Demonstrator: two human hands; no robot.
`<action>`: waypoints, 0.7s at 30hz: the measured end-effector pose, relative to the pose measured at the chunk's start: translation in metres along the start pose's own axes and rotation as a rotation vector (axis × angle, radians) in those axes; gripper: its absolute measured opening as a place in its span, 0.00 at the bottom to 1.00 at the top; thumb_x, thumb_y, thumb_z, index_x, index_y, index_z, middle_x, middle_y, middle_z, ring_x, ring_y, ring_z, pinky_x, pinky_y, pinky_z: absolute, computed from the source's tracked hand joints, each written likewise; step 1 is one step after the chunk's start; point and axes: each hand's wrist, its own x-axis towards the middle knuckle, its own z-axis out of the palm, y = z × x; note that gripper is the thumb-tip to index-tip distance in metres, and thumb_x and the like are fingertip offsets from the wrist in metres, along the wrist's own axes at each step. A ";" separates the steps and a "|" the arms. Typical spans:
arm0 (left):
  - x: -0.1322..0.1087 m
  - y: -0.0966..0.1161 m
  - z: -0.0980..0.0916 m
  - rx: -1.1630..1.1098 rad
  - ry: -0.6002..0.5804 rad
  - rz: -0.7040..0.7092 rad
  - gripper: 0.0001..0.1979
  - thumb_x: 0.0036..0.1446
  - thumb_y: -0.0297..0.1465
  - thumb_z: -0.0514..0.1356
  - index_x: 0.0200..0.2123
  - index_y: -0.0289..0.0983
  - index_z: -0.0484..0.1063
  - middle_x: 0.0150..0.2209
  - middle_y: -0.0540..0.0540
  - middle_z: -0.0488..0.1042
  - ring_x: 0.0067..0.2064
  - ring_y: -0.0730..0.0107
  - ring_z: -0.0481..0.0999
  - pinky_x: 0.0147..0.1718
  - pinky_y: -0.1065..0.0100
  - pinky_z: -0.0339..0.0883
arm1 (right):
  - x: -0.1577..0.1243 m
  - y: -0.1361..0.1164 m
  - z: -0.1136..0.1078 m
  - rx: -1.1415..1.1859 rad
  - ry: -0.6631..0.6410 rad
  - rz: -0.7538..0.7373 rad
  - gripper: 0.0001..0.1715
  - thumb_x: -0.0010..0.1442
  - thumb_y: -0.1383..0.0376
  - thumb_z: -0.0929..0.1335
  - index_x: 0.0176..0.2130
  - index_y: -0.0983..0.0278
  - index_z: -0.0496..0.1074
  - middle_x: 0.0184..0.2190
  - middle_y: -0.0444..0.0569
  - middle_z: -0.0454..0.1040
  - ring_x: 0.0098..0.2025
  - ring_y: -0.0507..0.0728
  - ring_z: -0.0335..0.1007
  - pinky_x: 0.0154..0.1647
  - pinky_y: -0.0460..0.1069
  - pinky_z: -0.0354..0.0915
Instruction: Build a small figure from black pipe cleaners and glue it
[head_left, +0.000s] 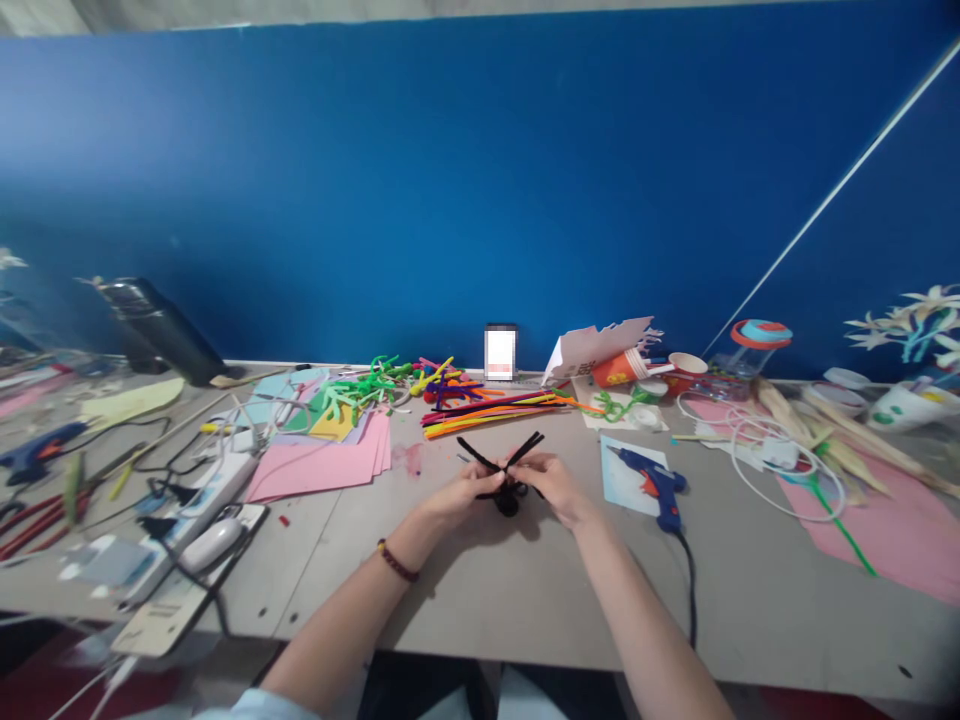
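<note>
Over the middle of the table, my left hand (466, 490) and my right hand (553, 482) meet at a black pipe cleaner figure (508, 500). Both hands are closed, pinching it from either side. Two black fuzzy stems stick up and outward from it in a V, and a dark rounded mass hangs below the fingers. Fine detail between the fingertips is hidden. Beyond the hands lies a bundle of loose pipe cleaners (487, 412) in yellow, orange, red and purple. A blue hot glue gun (660, 485) rests on a light blue sheet to the right of my right hand.
Pink paper sheets (322, 470) and green pipe cleaners (367, 385) lie to the left. A phone (500, 353) stands against the blue partition. A white power strip (195, 515) with cables is at left. A coiled white cable (739, 440) and an orange paper cup (619, 370) are right.
</note>
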 end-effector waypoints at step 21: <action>0.002 -0.003 -0.002 1.039 0.477 0.465 0.06 0.52 0.32 0.60 0.28 0.37 0.75 0.28 0.47 0.76 0.32 0.69 0.72 0.33 0.68 0.65 | 0.005 0.009 0.018 0.115 0.345 0.080 0.18 0.36 0.55 0.76 0.22 0.65 0.72 0.19 0.44 0.72 0.24 0.52 0.68 0.24 0.45 0.65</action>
